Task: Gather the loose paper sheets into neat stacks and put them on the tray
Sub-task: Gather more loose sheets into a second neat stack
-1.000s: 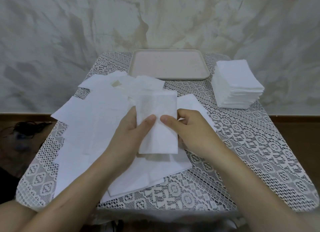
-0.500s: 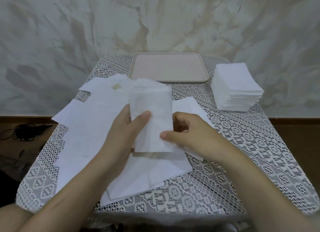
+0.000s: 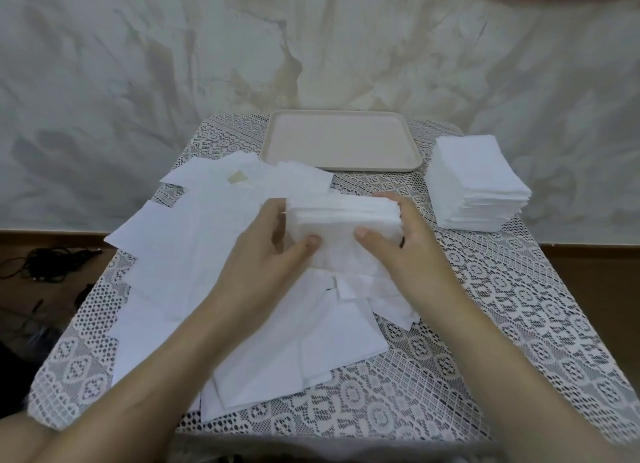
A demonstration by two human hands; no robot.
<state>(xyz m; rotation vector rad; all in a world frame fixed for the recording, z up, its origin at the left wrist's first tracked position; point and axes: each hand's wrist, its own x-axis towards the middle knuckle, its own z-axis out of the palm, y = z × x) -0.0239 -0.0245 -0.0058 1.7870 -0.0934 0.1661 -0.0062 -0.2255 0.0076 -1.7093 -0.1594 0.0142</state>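
A table draped in white lace cloth point(image 3: 519, 324) stands against a mottled wall, with the beige tray point(image 3: 339, 140) at its far edge, in the middle. In front of the tray and to its left, loose paper sheets point(image 3: 180, 255) lie overlapping in a wide, untidy spread that reaches the near edge of the table. Just beside the tray on its right sits a tall, squared stack of sheets point(image 3: 478, 185), apart from the spread. Directly in front of the tray, above the loose sheets, both hands hold a small bundle of sheets point(image 3: 343, 220) between them, its layered top edge facing the tray. The left hand point(image 3: 263, 255) grips the bundle's left end, thumb pressed on the near face and fingers curled behind it. The right hand point(image 3: 408, 251) grips the right end the same way, thumb on the near face and fingers wrapped round the far side.
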